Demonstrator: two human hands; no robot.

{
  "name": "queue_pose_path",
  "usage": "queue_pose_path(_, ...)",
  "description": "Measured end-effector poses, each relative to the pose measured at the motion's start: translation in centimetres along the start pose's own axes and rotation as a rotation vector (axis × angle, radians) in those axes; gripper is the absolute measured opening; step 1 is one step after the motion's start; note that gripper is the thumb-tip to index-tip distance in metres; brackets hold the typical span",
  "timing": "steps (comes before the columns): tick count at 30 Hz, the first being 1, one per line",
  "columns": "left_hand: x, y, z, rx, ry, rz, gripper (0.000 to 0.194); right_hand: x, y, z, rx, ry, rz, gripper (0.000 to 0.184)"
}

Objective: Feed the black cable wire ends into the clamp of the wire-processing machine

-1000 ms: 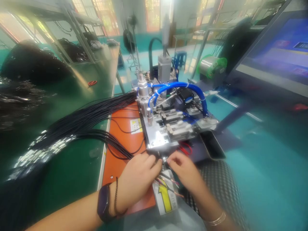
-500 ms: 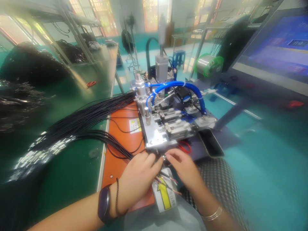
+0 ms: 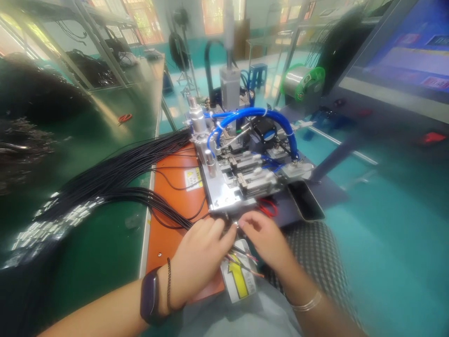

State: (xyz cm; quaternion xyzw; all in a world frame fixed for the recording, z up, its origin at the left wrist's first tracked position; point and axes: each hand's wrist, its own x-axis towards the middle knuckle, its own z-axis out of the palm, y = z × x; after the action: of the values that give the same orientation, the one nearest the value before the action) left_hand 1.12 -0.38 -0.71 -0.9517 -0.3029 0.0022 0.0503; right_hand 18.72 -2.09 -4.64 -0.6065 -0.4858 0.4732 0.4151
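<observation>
My left hand is closed over black cables that run in from the left. Their stripped ends, with coloured wires bared, stick out below its fingers, over a white plate with a yellow arrow. My right hand is bent in a pinch, its fingertips nearly meeting my left thumb and index finger. A small shiny piece shows between the two sets of fingertips, too small and blurred to name. Just beyond both hands stands a bench machine with metal slides and blue air hoses.
The machine rests on an orange base. A phone lies to its right, near red-handled scissors or pliers. More cable bundles cross the green table. A wire spool and a screen stand at the right.
The view has shifted slightly, so the machine appears a little higher and further left. Both hands keep nearly the same pose, with fingertips now slightly closer together.
</observation>
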Motion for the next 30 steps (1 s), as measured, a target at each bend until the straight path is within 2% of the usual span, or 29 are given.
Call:
queue_pose_path(15,-0.18,-0.14,0.24,-0.031,0.065,0.017,0.038,0.03,-0.09,0.06,-0.041,0.018,-0.019,0.016)
queue_pose_path(24,-0.17,-0.21,0.29,-0.064,0.052,0.006,0.038,-0.35,0.40,-0.80,-0.077,-0.024,-0.027,0.010)
queue_pose_path(30,-0.13,-0.24,0.38,-0.071,0.068,0.009,0.038,-0.59,-0.21,-0.33,-0.086,0.019,-0.052,0.013)
